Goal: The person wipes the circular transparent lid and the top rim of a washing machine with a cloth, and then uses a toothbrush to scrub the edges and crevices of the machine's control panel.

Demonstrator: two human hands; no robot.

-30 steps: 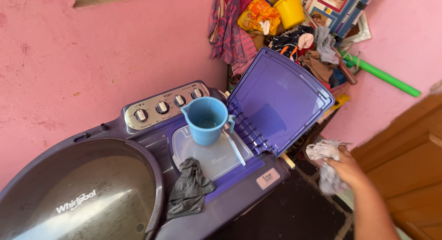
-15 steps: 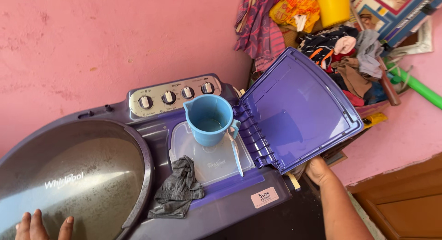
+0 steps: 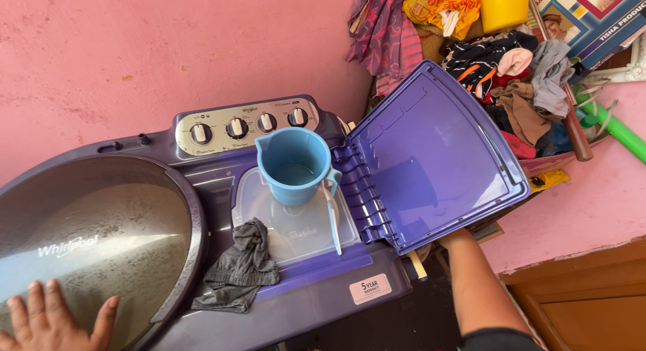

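- Left hand lies flat, fingers spread and released, on the big grey lid at the washer's front-left corner. It grips nothing; it only presses.
- Right arm reaches under the raised purple lid at the washer's right edge. The hand itself is hidden behind that lid, so I cannot tell whether its fingers are clenched or loose.
- The purple lid stands open, tilted back toward the clothes pile in the corner.
- A blue jug stands upright on the clear inner cover, just left of the lid's hinge; it seems to hold some water.
- A grey rag lies bunched on the cover's front-left corner, near the front edge.
- Judgement: any swing of the purple lid would meet the jug, so support the lid from beneath, move it slowly, and keep the left palm steady on the grey lid for balance.
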